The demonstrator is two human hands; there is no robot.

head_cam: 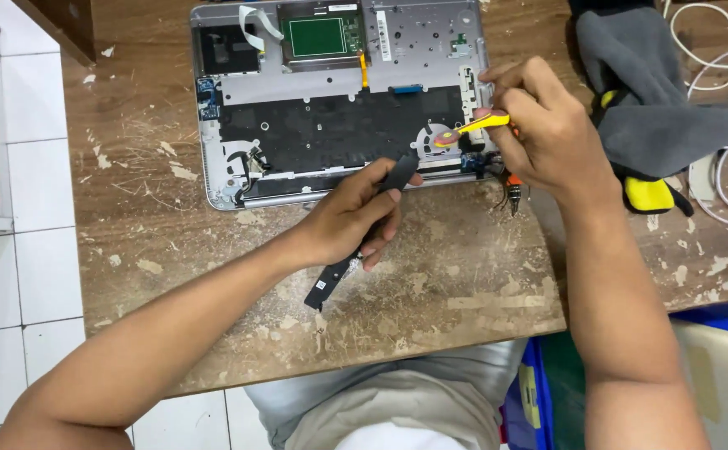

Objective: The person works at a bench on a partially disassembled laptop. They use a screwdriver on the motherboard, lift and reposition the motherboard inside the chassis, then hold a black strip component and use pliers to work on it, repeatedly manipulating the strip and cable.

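One opened laptop base [339, 100] lay on one worn bench [431, 283]. Two hands were in view: left [347, 221], right [539, 129]. One long black strip [356, 242], one yellow-handled screwdriver [472, 129], one pair of pliers [512, 190], one grey-and-yellow glove [647, 108], a tangle of white cable [714, 50], count unclear.

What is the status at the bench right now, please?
Left hand grips a long black strip. Right hand holds a yellow tool, tip at the opened laptop shell. Grey-yellow gloves alongside.

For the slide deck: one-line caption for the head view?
Left hand holds a black strip; right hand works a yellow-handled tool on an opened laptop chassis.
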